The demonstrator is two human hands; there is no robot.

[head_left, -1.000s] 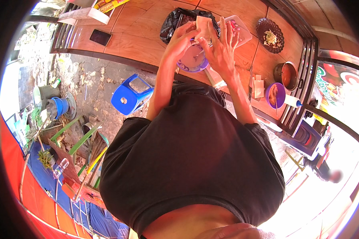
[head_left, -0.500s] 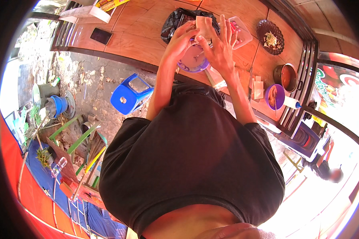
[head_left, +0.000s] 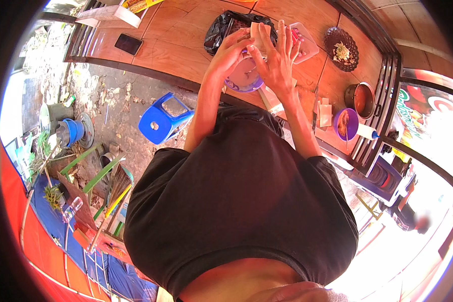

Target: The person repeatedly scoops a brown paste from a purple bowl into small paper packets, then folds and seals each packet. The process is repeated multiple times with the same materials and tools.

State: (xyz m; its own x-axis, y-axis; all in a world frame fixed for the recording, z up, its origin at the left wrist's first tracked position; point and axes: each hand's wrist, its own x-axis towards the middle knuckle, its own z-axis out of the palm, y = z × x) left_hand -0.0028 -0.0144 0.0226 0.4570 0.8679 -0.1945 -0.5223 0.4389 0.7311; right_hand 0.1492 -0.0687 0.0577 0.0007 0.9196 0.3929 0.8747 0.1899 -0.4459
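Note:
A thin pale tan rectangular sheet (head_left: 259, 31) stands between my hands at the far side of a purple-rimmed bowl (head_left: 244, 80) of brownish-pink liquid. My left hand (head_left: 229, 54) has its fingers bent together at the sheet's left edge. Across its right side lies my right hand (head_left: 277, 65), back up, with the fingers stretched out and spread. My left fingertips and part of the sheet's lower end are hard to make out. Behind my left hand sits a black plastic bag (head_left: 215, 30). A clear tub (head_left: 309, 46) with small red and pinkish things lies beyond my right hand.
To the right are a dark woven plate (head_left: 352, 59) with shredded food, a pot (head_left: 360, 98), a purple bowl (head_left: 341, 121) and flat pale pieces (head_left: 325, 115). A phone (head_left: 128, 44) lies left on the wooden table (head_left: 176, 40). A blue stool (head_left: 156, 123) stands left.
The sheet and both hands have shifted very slightly to the right. My right fingers cover a little more of the sheet. The other things on the table are unchanged.

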